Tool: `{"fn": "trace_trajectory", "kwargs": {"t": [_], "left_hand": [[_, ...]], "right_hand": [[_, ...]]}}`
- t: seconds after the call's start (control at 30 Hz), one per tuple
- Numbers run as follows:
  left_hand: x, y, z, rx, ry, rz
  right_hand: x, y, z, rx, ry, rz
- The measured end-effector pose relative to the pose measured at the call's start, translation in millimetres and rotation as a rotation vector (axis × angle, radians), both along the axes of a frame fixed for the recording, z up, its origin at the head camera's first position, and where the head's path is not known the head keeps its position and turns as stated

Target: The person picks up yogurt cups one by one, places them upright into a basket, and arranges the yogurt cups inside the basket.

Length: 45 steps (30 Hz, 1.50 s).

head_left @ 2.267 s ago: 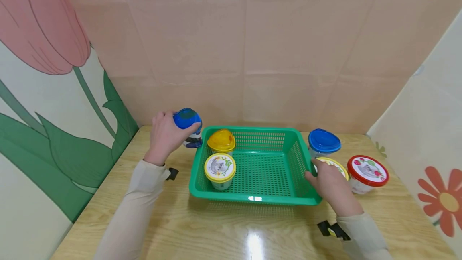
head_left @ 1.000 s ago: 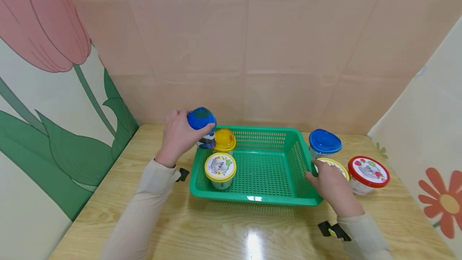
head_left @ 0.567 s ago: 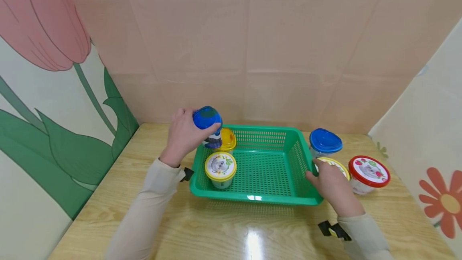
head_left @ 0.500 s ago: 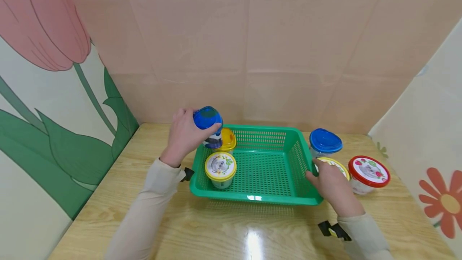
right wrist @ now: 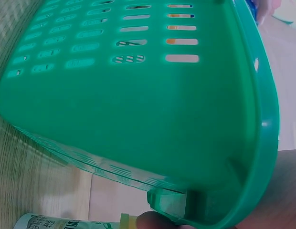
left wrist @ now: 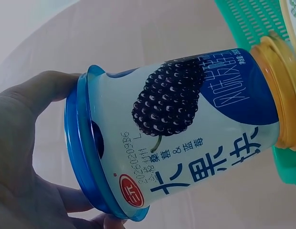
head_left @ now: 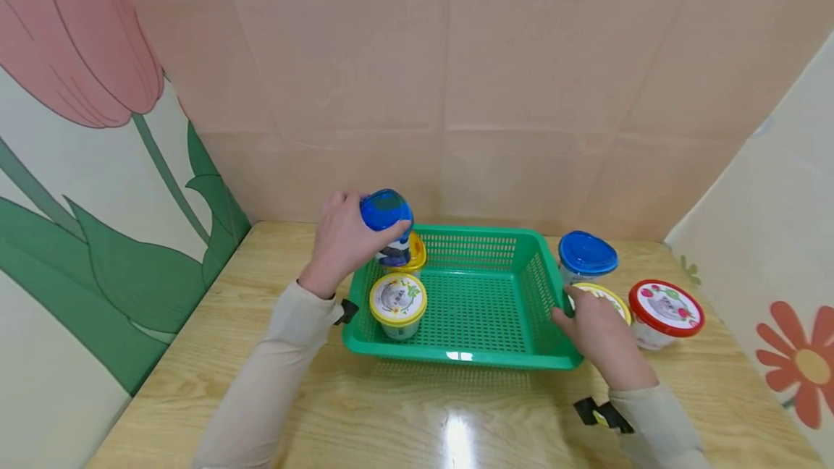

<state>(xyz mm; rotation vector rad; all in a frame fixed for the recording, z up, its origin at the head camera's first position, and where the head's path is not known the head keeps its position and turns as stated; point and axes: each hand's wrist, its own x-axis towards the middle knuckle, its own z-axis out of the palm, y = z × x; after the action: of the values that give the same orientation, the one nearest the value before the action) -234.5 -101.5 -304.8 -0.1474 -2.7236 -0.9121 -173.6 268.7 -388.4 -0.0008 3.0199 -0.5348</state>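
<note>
My left hand (head_left: 345, 241) holds a yogurt cup (left wrist: 172, 109) by its blue lid, thumb on one side and fingers on the other. Blackberries are printed on the cup's white side. It hangs over the left back corner of a green plastic basket (head_left: 502, 361), its base close over the lid of a yellow-lidded cup (head_left: 418, 252), which it partly hides in the head view. In front of that, a tub with a round yellow lid (head_left: 398, 301) stands inside the basket. My right hand (head_left: 599, 335) grips the basket's right rim, thumb on the inner side.
Right of the basket on the wooden table (head_left: 365, 411) stand another blue-lidded cup (head_left: 588, 253), a yellow-lidded tub (head_left: 604, 294) partly behind my right hand, and a red-lidded tub (head_left: 666, 310). A covered wall (head_left: 482, 121) rises behind the table.
My left hand has carried the blue-lidded cup rightward from outside the basket to above its left back corner, over the yellow-lidded cup. The right hand and basket have stayed put.
</note>
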Motion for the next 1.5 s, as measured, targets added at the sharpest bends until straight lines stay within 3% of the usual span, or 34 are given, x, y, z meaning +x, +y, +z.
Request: {"fn": "trace_trajectory", "kwargs": {"t": [0.47, 1.2, 1.5], "left_hand": [[-6.3, 13.0, -2.3, 0.050, 0.003, -0.096], [-3.7, 32.2, 0.7, 0.008, 0.024, -0.172], [-7.9, 39.7, -2.6, 0.000, 0.007, -0.201]], "right_hand": [[-0.1, 0.2, 0.6, 0.005, -0.002, 0.004], [-1.2, 0.3, 2.4, 0.007, -0.024, -0.008], [-1.5, -0.6, 1.2, 0.019, -0.037, -0.015]]}}
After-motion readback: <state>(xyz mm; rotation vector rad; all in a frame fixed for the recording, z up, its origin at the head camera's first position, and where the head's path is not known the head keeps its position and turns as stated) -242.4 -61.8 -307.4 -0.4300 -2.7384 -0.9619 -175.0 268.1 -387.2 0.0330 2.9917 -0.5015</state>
